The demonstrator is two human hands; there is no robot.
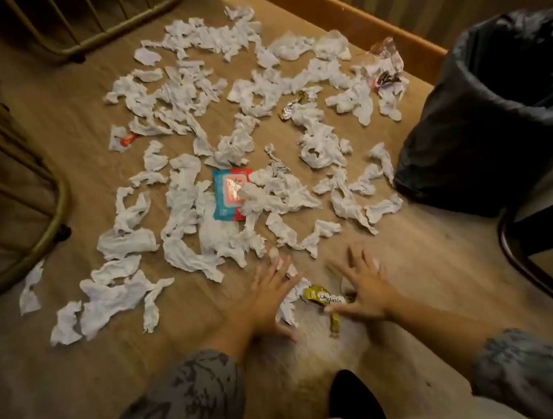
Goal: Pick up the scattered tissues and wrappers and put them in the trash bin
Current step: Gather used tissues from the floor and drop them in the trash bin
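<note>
Both hands [271,296] (fingers splayed) flank gold wrapper [323,298]; palms down.

Between my hands the gold wrapper [323,298] carries white lettering too blurred for me to read, and the blue-and-red wipes pack [230,194] shows what looks like "60" near its lower corner.

Brass-coloured metal railing [7,191] curves along the left of the wooden floor [429,261]. An orange-brown baseboard [349,11] runs across the top right. A dark chair leg [529,263] arcs at right.
</note>
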